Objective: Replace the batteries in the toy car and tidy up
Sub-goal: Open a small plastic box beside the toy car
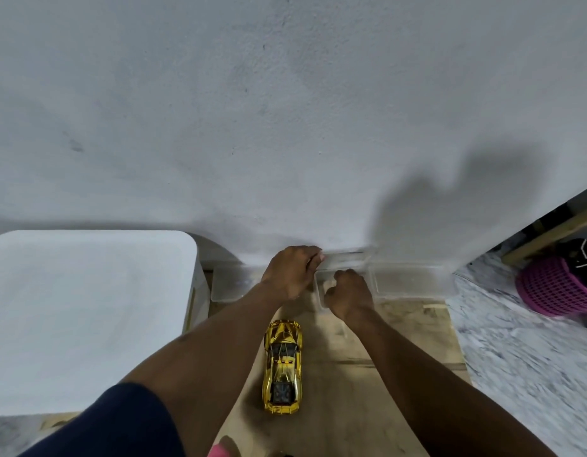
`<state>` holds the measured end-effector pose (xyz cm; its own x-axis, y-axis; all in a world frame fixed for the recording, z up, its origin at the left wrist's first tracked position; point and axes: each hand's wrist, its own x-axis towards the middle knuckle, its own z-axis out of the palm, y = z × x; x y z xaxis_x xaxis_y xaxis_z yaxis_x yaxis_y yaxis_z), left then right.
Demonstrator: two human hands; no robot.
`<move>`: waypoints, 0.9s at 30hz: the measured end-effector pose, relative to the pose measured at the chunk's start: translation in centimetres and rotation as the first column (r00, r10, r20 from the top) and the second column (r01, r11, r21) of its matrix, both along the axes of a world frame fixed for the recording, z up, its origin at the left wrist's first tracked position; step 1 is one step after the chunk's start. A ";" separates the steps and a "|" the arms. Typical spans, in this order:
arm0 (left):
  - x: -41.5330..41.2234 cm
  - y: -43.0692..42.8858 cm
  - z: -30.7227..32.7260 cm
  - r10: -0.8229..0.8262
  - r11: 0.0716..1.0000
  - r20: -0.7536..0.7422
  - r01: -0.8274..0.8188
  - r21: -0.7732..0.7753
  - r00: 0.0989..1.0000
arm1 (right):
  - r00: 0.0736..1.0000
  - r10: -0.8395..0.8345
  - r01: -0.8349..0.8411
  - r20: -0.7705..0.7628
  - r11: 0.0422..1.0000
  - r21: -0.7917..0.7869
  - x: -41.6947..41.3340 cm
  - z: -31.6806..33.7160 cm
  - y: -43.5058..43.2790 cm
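Note:
A shiny gold toy car (283, 364) stands upright on the wooden board (367, 390), nose pointing away from me, between my forearms. Beyond it, against the wall, stands a clear plastic container (343, 263). My left hand (290, 273) grips that container's left far rim with its fingers curled over the edge. My right hand (349, 291) is closed in a fist over the container's near side; what it holds, if anything, is hidden. No batteries are visible.
More clear plastic containers sit left (226, 285) and right (410, 278) of the middle one along the grey wall. A white box (87, 308) fills the left. A pink basket (555, 285) stands on the marble floor at right.

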<state>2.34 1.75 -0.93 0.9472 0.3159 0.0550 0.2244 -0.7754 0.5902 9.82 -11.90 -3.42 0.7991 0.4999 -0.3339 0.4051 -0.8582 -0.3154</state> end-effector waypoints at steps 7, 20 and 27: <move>0.0 0.1 0.2 -0.002 1.000 0.001 0.002 0.002 1.000 | 0.972 0.229 -0.227 0.060 0.973 -0.047 -0.8 -1.4 -0.5; 0.1 0.6 -0.5 0.021 1.000 0.058 -0.020 -0.019 0.998 | 0.911 0.381 -0.367 0.161 0.924 -0.111 -0.4 -1.0 -1.0; 0.0 0.6 -0.6 0.019 1.000 0.081 -0.017 -0.025 0.997 | 0.902 0.427 -0.418 0.064 0.900 -0.119 0.0 -1.2 -1.0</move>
